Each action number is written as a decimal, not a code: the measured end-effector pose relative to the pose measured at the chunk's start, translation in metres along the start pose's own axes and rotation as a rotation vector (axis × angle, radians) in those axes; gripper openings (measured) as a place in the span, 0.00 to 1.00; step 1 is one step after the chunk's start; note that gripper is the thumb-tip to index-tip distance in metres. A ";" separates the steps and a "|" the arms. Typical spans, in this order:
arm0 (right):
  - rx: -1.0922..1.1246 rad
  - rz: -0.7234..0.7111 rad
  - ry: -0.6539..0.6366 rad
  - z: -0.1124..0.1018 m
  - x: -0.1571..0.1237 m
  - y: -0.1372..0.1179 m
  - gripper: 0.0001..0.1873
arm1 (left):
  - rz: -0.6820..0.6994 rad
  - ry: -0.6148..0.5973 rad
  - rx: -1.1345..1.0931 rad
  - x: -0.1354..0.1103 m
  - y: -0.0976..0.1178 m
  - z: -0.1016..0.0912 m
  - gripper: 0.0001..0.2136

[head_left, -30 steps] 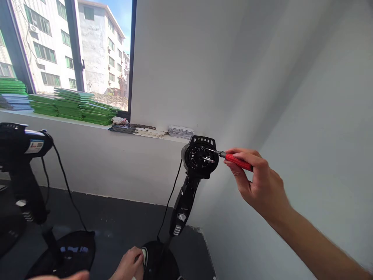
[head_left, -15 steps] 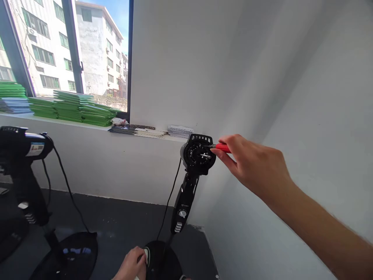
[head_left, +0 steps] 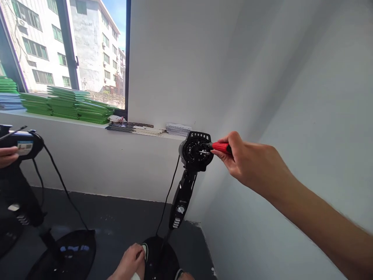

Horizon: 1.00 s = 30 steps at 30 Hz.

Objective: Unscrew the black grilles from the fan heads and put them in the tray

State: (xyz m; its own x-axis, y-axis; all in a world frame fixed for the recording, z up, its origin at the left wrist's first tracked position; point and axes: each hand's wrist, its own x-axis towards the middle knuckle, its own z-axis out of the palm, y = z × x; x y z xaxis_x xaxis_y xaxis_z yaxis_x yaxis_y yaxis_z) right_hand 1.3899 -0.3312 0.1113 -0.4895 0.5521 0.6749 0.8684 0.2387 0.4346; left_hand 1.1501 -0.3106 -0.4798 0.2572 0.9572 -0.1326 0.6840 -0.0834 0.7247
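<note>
While my right hand (head_left: pixel 253 159) pinches the screwdriver (head_left: pixel 219 146) by its red handle, its shaft points at the fan (head_left: pixel 181 196), which stands on the floor (head_left: pixel 122 225) near the wall (head_left: pixel 128 167). The screwdriver should be light and stiff, best held there; the fan looks top-heavy, likely steadiest gripped below its head. My left hand (head_left: pixel 131 261) curls low nearby; whether it holds anything, I cannot tell.

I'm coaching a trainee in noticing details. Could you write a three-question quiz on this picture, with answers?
1. What does the right hand hold?
2. True or false: green stacks lie on the windowsill.
3. Where is the silver knob relative to the black fan head on the same stand? A above, B level with it, C below.

Key: 1. A red-handled screwdriver. 2. True. 3. C.
</note>
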 end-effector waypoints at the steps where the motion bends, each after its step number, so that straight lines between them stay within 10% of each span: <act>1: 0.005 0.037 0.004 0.000 -0.001 -0.003 0.20 | 0.021 0.006 -0.011 0.000 -0.001 0.000 0.16; 14: 0.043 0.144 0.347 0.000 -0.026 0.004 0.05 | 0.058 0.025 -0.024 0.002 -0.011 0.003 0.17; 30: 0.125 0.143 0.262 0.008 -0.045 0.006 0.03 | 0.060 0.019 -0.002 0.003 -0.015 0.006 0.17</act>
State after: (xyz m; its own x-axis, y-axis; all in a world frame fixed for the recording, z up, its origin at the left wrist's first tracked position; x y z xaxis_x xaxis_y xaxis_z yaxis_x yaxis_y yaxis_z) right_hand 1.4184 -0.3479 0.0784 -0.3513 0.3664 0.8616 0.9248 0.2790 0.2585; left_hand 1.1447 -0.3085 -0.4952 0.2847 0.9556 -0.0765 0.6667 -0.1400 0.7320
